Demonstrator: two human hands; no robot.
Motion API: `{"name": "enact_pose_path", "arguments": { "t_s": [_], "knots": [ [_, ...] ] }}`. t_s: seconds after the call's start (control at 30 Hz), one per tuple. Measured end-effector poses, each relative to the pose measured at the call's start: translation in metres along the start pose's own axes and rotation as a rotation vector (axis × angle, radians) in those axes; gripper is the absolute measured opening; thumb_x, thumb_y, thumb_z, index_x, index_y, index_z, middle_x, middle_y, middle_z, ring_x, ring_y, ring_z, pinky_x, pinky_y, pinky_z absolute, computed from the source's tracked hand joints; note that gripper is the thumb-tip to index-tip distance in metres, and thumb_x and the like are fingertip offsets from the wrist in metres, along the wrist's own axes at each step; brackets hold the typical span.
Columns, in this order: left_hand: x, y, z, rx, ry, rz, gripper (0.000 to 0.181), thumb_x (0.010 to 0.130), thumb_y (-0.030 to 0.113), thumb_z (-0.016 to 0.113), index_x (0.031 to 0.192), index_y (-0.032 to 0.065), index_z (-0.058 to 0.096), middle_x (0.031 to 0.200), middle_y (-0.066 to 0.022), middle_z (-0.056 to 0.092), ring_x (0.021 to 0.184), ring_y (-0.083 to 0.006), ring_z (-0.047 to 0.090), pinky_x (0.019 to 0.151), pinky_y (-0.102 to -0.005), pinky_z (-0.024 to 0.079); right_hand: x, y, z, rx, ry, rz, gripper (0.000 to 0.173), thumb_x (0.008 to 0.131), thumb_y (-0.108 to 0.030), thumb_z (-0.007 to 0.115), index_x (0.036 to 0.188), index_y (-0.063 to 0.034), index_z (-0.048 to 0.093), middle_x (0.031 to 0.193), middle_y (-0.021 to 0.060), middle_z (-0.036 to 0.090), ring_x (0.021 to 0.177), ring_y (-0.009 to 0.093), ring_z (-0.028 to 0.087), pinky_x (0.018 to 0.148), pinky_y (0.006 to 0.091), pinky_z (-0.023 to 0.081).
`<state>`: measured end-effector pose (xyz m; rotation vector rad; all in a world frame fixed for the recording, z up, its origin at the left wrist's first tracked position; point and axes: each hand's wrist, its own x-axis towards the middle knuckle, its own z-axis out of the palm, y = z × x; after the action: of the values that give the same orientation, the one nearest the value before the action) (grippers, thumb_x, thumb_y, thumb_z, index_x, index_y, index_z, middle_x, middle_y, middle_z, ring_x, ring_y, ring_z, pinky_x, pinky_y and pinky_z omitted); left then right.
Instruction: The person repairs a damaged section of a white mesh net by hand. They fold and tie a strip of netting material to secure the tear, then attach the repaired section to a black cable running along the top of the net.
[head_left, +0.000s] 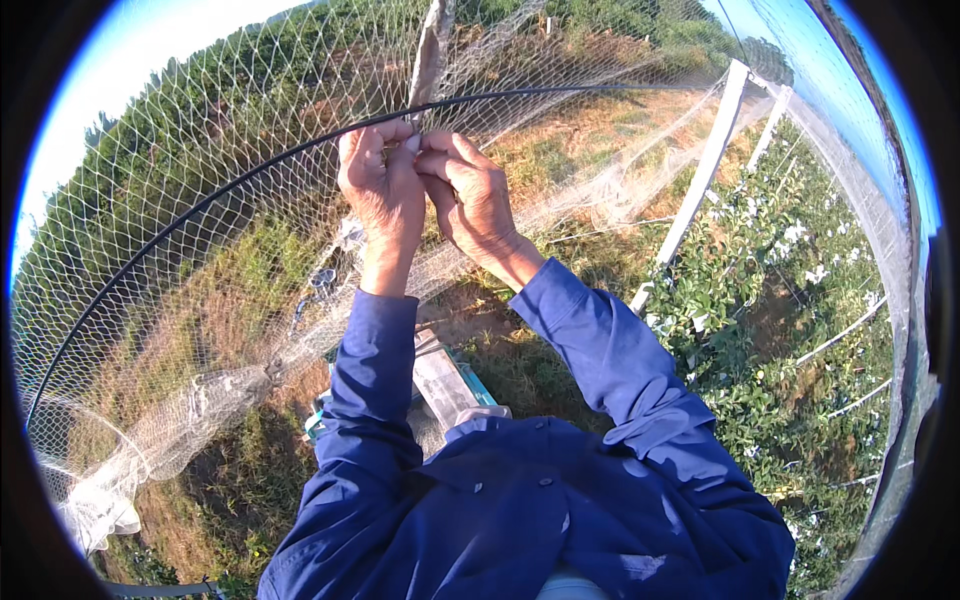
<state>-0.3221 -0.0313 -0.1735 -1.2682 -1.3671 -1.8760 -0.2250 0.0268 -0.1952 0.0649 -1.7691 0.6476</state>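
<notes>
My left hand (386, 180) is raised at the upper middle, its fingers pinched close under a black cable (255, 166) that runs along white mesh netting (172, 135). Just right of it my right hand (469, 191) has its thumb and fingertips pinched together, nearly touching the left fingertips. A small pale piece shows between the two hands; whether it is a tie or part of the netting I cannot tell. Behind the cable a weathered post (429, 56) rises from the hands. What lies inside each pinch is hidden by the fingers.
Gathered netting (225, 394) sags from lower left towards the upper right. White posts (701, 169) stand at the right beside leafy plants (705, 315) with white bits among them. Below my arms is a worn board (448, 382) with turquoise edges. Netting also curves along the far right.
</notes>
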Motion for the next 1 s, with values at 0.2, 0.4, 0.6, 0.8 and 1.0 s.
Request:
{"name": "enact_pose_path", "arguments": {
  "t_s": [0.2,0.4,0.6,0.8,1.0],
  "knots": [
    [-0.001,-0.008,-0.009,-0.297,-0.125,0.017,0.022,0.073,-0.016,0.069,0.086,0.0017,0.073,0.105,-0.0077,0.067,0.105,-0.0202,0.062,0.091,-0.0334,0.051,0.012,0.031,-0.003,0.574,-0.154,0.278,0.011,0.086,0.009,0.068,0.096,0.0068,0.071,0.112,0.0105,0.068,0.104,0.018,0.066,0.088,0.0324,0.059],
    [0.004,-0.015,-0.011,-0.369,-0.18,-0.079,0.028,0.077,-0.011,0.069,0.102,0.002,0.072,0.099,-0.0078,0.069,0.098,-0.0195,0.063,0.088,-0.0331,0.052,0.011,0.028,-0.007,0.745,-0.119,0.421,0.015,0.096,-0.004,0.062,0.097,0.0084,0.071,0.11,0.012,0.067,0.104,0.021,0.066,0.092,0.0332,0.057],
    [0.003,-0.004,-0.015,-0.256,-0.16,0.044,0.022,0.08,-0.008,0.068,0.1,0.0014,0.071,0.102,-0.0096,0.07,0.098,-0.0233,0.064,0.089,-0.0349,0.049,0.012,0.019,-0.007,0.27,-0.101,0.194,0.018,0.082,0.015,0.067,0.095,0.0028,0.072,0.1,0.0141,0.071,0.092,0.026,0.071,0.079,0.0346,0.056],
    [0.002,-0.01,-0.014,-0.446,-0.181,0.009,0.022,0.073,-0.013,0.073,0.09,0.0011,0.071,0.099,-0.0076,0.068,0.097,-0.0214,0.062,0.09,-0.0342,0.048,0.018,0.027,-0.012,0.823,-0.157,0.521,0.011,0.085,0.004,0.07,0.095,0.0018,0.073,0.094,0.0112,0.072,0.089,0.02,0.07,0.078,0.0323,0.056],
    [-0.002,-0.015,-0.022,-0.31,-0.135,0.05,0.021,0.078,-0.016,0.07,0.093,-0.0024,0.071,0.111,-0.0067,0.064,0.104,-0.0164,0.061,0.091,-0.0304,0.05,0.028,0.024,-0.002,0.087,-0.223,0.436,0.01,0.086,0.004,0.07,0.095,0.0012,0.074,0.096,0.0114,0.073,0.09,0.019,0.071,0.079,0.0319,0.056]
  ]
}}
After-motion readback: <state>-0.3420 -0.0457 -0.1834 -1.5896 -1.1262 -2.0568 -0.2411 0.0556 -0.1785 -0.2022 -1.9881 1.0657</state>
